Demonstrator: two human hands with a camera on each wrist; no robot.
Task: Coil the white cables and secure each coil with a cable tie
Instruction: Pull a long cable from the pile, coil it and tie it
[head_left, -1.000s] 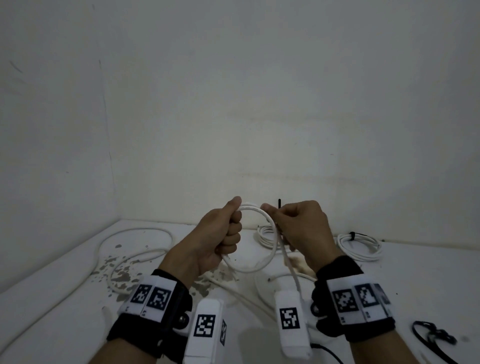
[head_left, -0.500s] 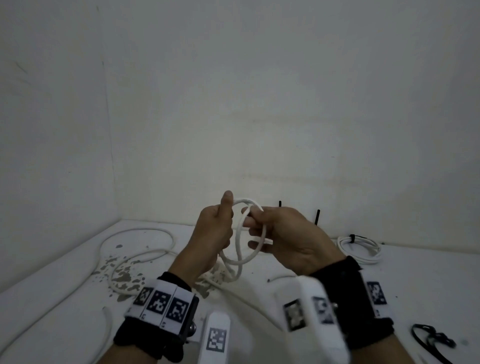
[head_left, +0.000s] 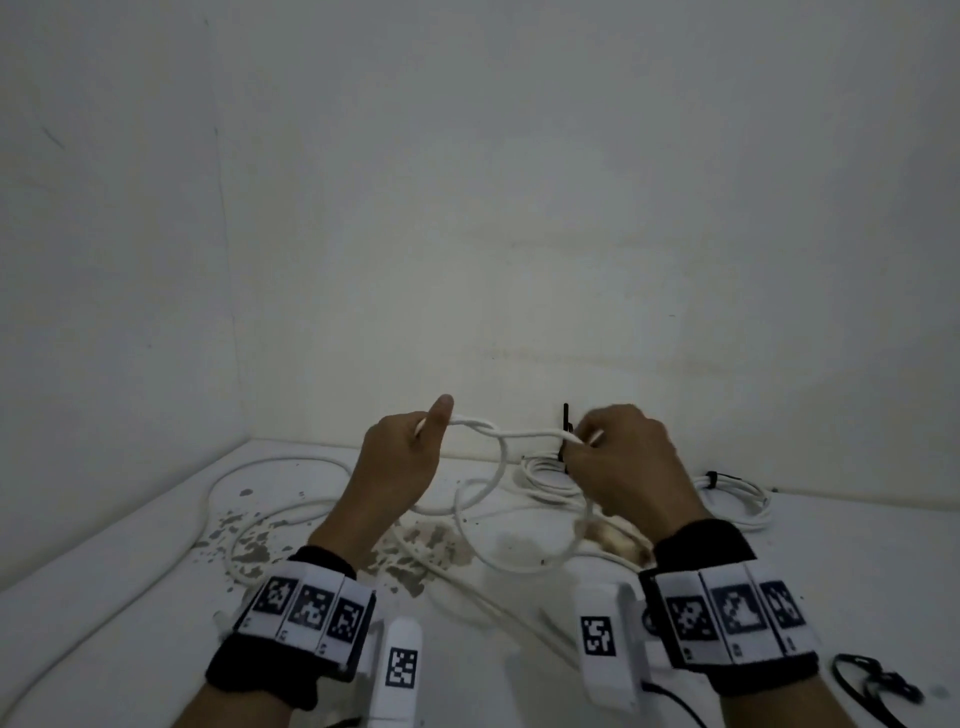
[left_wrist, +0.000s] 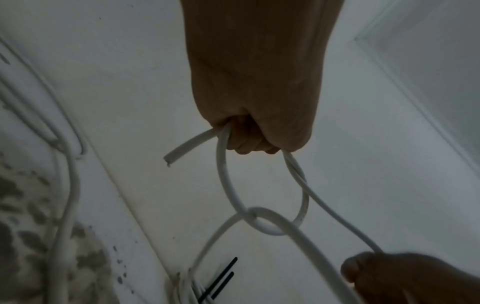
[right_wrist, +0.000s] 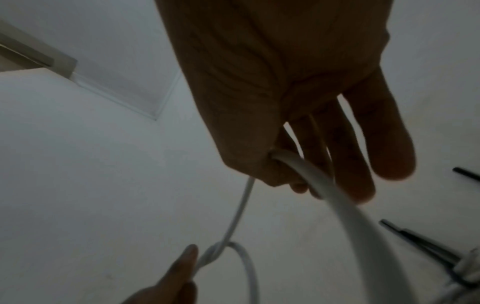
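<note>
White cable (head_left: 524, 434) runs taut between your two raised hands in the head view, above the middle of the table (head_left: 857, 571), and below them it drops into a slack loop. You look to be mid-coil. Your left hand (head_left: 400, 462) is fisted round the small coil with the thumb pointing up; your right hand (head_left: 618, 457) pinches the running strand farther right. Behind your hands lies a tied coil (head_left: 545, 473) with its black tie tail standing up, and another tied coil (head_left: 737, 493) lies to the far right. Loose black ties (head_left: 878, 683) lie at the near right.

From the left wrist, your left hand (left_wrist: 255, 98) grips one small loop (left_wrist: 259, 195); the cut end sticks out left, and a strand crosses through the loop like a loose knot.

From the right wrist, your right hand (right_wrist: 298, 102) holds the cable (right_wrist: 324, 185) between thumb and forefinger, the other fingers straight. Next, you probably need to bring that strand back to the left fist as a flat turn, without pulling the crossing tight.
</note>
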